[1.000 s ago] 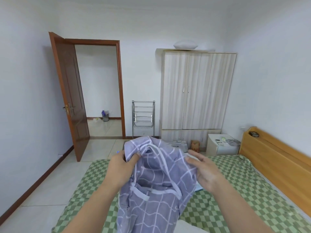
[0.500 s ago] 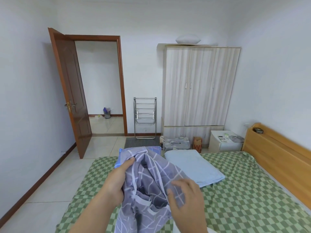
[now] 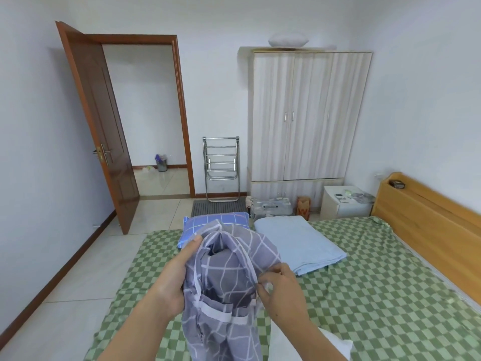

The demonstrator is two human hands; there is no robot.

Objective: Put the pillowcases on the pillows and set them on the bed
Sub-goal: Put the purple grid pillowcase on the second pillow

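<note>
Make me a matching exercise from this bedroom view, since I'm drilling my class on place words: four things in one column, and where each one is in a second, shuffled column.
Things
1. grey checked pillowcase
2. white pillow
3. light blue folded sheet
4. blue checked pillow

Places
A. on top of the wardrobe
B. held up between the left hand and the right hand
C. at the far edge of the bed, partly hidden behind the held cloth
D. lying flat on the green checked cover, right of the held cloth

Pairs: 1-B, 2-A, 3-D, 4-C
</note>
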